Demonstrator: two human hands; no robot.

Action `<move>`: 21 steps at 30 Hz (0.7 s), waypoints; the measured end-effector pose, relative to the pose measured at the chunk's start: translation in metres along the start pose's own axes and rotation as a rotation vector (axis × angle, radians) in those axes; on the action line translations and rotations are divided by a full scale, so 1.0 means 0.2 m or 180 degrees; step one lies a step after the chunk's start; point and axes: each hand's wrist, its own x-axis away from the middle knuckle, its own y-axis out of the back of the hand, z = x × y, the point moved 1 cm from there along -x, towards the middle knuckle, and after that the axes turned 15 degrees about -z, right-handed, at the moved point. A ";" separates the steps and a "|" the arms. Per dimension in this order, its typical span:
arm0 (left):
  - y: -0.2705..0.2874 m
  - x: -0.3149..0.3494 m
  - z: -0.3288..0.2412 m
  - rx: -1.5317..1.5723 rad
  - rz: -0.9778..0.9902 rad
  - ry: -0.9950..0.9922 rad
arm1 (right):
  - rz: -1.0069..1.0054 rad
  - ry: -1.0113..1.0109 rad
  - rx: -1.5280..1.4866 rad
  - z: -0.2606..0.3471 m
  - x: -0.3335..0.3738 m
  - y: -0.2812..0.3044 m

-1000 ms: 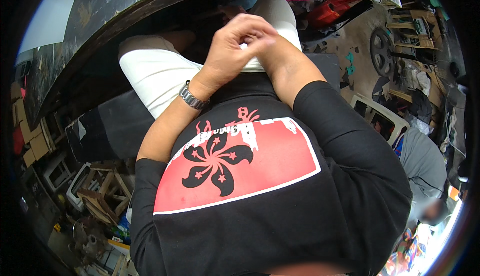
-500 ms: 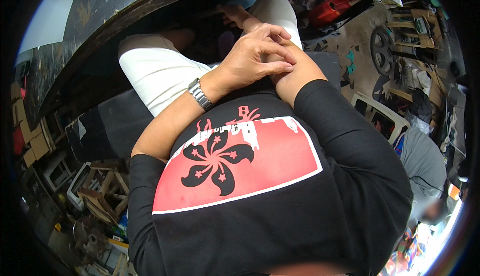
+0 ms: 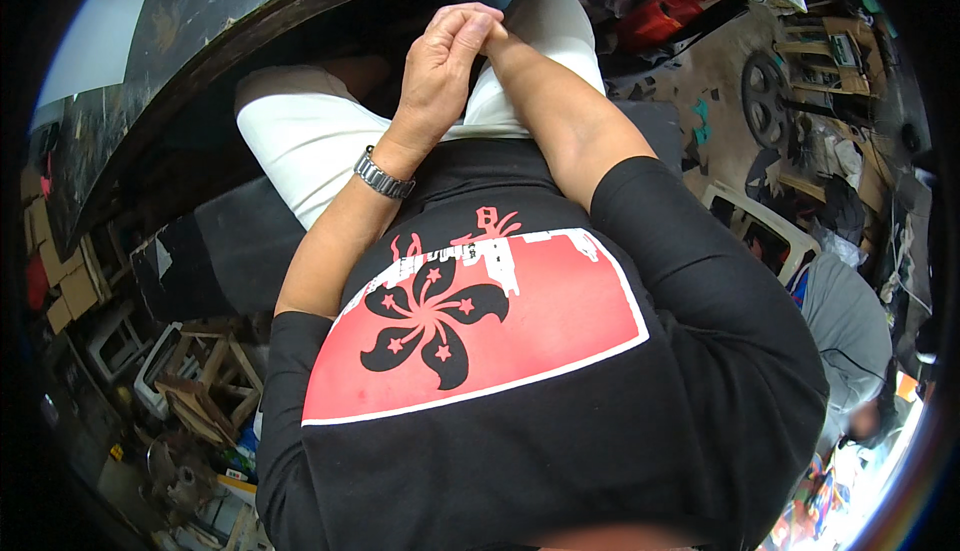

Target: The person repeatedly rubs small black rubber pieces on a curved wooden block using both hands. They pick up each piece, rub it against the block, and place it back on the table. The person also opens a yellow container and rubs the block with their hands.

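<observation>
My left hand [image 3: 440, 66], with a silver metal watch [image 3: 383, 177] on its wrist, is raised above my lap. Its fingers close round the end of my right arm, at about the wrist [image 3: 496, 41]. The right forearm [image 3: 555, 101] reaches forward from the right to meet it. Most of my right hand is hidden behind the left one, so its fingers do not show. Both hands are over my white trousers [image 3: 300, 151], close to the edge of the dark table. No tool or part shows in the left hand.
A dark, worn table [image 3: 180, 61] curves across the front. I sit on a black bench [image 3: 220, 241]. At the right are a red object [image 3: 665, 19], a black wheel [image 3: 765, 101] and a person in grey [image 3: 845, 321]. Wooden stools [image 3: 210, 381] stand lower left.
My left hand has slid forward from the right forearm to the wrist, and its fingers have closed. The right hand, in sight before, is now mostly covered.
</observation>
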 end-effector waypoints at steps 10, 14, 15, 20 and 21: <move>-0.11 0.10 -0.07 -0.0347 0.1100 -0.0753 | -0.0345 -0.0052 -0.0024 0.31 0.72 0.61; -0.14 0.10 -0.09 -0.0542 0.1063 -0.1088 | -0.0415 -0.0230 -0.0128 0.15 0.42 0.35; -0.14 0.10 -0.09 -0.0532 0.1093 -0.1119 | -0.0381 -0.0321 -0.0219 0.10 0.30 0.25; -0.15 0.09 -0.05 -0.0763 0.1180 -0.1292 | -0.0189 -0.0770 -0.0620 -0.17 -0.19 -0.16; -0.13 0.07 -0.04 -0.0764 0.1084 -0.1108 | -0.0167 -0.0834 -0.0711 -0.21 -0.23 -0.21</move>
